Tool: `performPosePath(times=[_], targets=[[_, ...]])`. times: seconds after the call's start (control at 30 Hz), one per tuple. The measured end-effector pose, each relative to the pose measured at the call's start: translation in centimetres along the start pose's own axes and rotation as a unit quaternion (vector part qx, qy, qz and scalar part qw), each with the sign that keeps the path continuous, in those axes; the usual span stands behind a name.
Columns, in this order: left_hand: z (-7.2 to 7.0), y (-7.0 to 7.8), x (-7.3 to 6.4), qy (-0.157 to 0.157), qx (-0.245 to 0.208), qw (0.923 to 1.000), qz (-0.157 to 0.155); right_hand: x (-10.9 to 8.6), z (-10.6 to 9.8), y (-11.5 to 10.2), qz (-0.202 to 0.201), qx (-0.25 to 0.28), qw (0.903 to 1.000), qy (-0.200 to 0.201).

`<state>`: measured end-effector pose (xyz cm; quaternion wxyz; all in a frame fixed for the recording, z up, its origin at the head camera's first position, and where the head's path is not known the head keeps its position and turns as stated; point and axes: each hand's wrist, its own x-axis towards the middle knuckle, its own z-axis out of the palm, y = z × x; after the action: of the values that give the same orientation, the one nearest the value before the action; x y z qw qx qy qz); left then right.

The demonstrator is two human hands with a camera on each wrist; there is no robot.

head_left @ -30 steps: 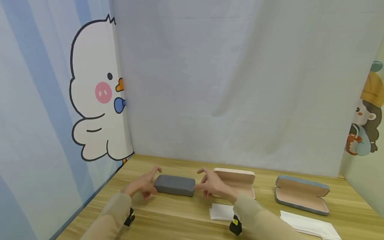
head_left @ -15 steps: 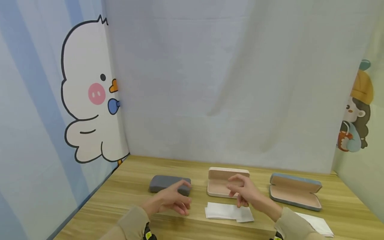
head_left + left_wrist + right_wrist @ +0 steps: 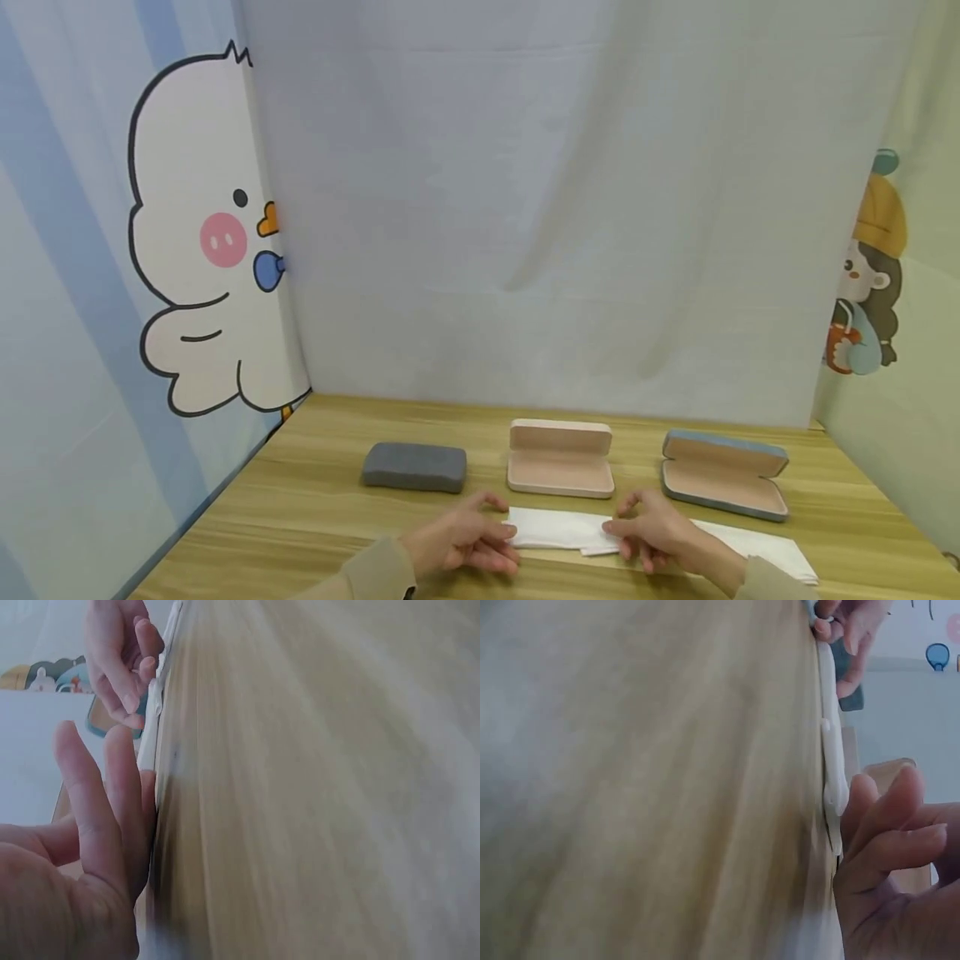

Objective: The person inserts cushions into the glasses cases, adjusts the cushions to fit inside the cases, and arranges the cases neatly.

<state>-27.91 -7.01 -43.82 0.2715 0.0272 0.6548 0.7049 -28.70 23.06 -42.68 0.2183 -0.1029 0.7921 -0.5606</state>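
A folded white cloth (image 3: 555, 528) lies flat on the table in the head view, between my two hands. My left hand (image 3: 474, 537) is at its left end, fingertips touching or very close to its edge. In the left wrist view the left hand's fingers (image 3: 90, 810) are fairly straight beside the cloth. My right hand (image 3: 651, 533) is at the right end, one fingertip over the cloth and the other fingers loosely bent. The right wrist view shows the right hand (image 3: 900, 855) close to the cloth's end (image 3: 835, 810); no pinch is visible.
Behind the cloth stand a closed grey glasses case (image 3: 415, 467), an open cream glasses case (image 3: 561, 473) and an open blue glasses case (image 3: 726, 486). A second white cloth (image 3: 765, 550) lies at the right, partly behind my right hand. A curtain (image 3: 555, 208) hangs behind the table.
Both hands have left the grey glasses case, moving right and towards me, down to the ends of the white cloth. The head view has turned slightly right. The cases have stayed put.
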Motion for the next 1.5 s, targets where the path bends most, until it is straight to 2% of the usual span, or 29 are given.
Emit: performPosePath(times=[0.27, 0.53, 0.73, 0.83, 0.97, 1.2, 1.37, 1.5], targets=[[1.6, 0.2, 0.4, 0.057, 0.021, 0.9981, 0.012, 0.0, 1.4, -0.5, 0.008, -0.007, 0.9999, -0.006], [2.4, 0.0, 0.6, 0.081, 0.028, 0.9962, 0.015, 0.1, 1.8, -0.2, 0.002, -0.005, 0.9999, -0.008], [2.6, -0.4, 0.8, 0.087, 0.029, 0.9957, -0.003, 0.1, 1.4, 0.3, 0.011, 0.027, 0.9988, -0.040], [2.3, 0.2, 1.1, 0.087, 0.017, 0.9960, 0.000, 0.4, 0.9, -0.2, 0.010, 0.024, 0.9989, -0.039], [1.5, 2.1, 1.6, 0.076, 0.002, 0.9970, 0.009, 1.3, -0.1, -1.6, 0.009, 0.012, 0.9995, -0.028], [0.6, 4.4, 4.0, 0.072, 0.001, 0.9967, 0.037, 3.4, -2.2, -3.0, 0.005, -0.001, 0.9998, -0.018], [0.4, 4.9, 6.0, 0.086, 0.008, 0.9955, 0.040, 4.6, -3.2, -2.9, 0.002, -0.013, 0.9999, 0.003], [0.5, 4.8, 7.2, 0.106, 0.012, 0.9938, 0.032, 5.6, -3.5, -2.2, 0.007, 0.001, 0.9999, 0.007]])
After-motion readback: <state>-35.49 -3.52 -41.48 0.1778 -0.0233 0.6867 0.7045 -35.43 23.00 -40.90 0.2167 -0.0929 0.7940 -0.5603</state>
